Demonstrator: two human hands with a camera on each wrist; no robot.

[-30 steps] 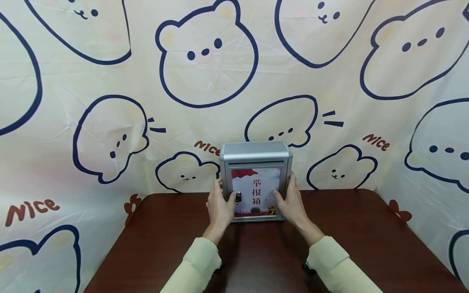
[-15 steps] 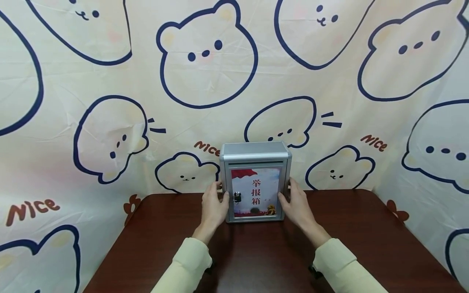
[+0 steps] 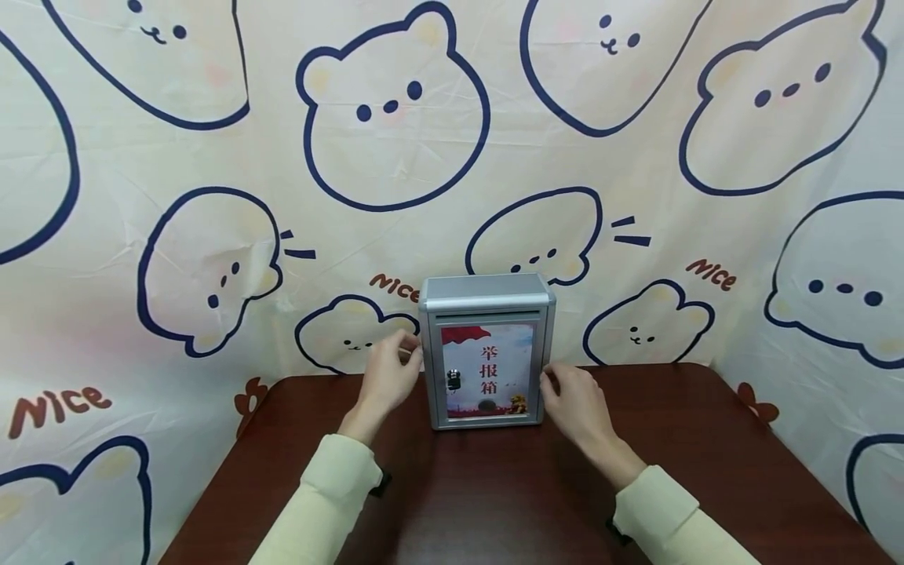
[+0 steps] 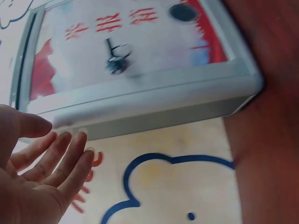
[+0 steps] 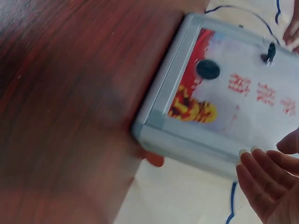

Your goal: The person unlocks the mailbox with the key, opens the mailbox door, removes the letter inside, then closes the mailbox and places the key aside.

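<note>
A silver metal box (image 3: 487, 292) with a slot near its top stands upright at the back of the table. Its white front panel (image 3: 508, 353) bears red characters, and a small key (image 4: 117, 63) sits in the lock on the panel's left part. Beside the box's left side is my left hand (image 3: 387, 377), fingers loosely bent and holding nothing. My right hand (image 3: 582, 404) is at the lower right side, fingertips close to the edge; whether they touch it I cannot tell. In the right wrist view, that hand's relaxed fingers (image 5: 268, 177) grip nothing.
The dark brown wooden table (image 3: 466, 502) spreads out in front of the box. A cream cloth backdrop (image 3: 395, 165) with blue-outlined cartoon animals hangs behind and to both sides, close behind the box.
Both hands have let go of the box's sides and moved outward, the left one farther to the left. The box stays standing in the same place.
</note>
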